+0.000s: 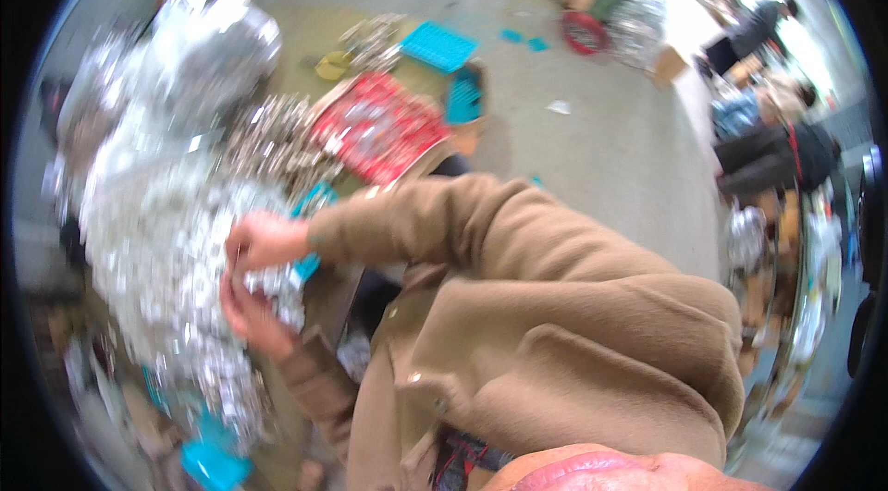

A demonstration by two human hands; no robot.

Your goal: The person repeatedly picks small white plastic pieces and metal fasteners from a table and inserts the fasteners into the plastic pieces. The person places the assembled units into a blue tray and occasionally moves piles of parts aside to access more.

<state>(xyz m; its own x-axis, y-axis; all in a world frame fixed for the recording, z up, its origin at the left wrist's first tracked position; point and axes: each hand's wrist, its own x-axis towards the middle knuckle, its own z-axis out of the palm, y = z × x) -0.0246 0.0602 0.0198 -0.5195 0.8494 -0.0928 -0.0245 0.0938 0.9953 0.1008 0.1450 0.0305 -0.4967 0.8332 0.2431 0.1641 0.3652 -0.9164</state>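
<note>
My right hand (264, 241) and my left hand (254, 311) meet at the fingertips over a large heap of small clear-white shiny pieces (148, 260). The fingers of both hands are curled and pinched together. Whatever lies between them is too small and blurred to make out. Beside my right wrist is a bright blue plastic piece (307, 264), partly hidden by the sleeve. Brown coat sleeves cover both forearms.
Bulging clear plastic bags (208, 42) stand behind the heap. A red patterned sack (379, 128) lies beyond my right arm, near a pile of metallic-looking pieces (277, 144). Blue trays (437, 47) rest farther off. Several people (777, 153) are at the right.
</note>
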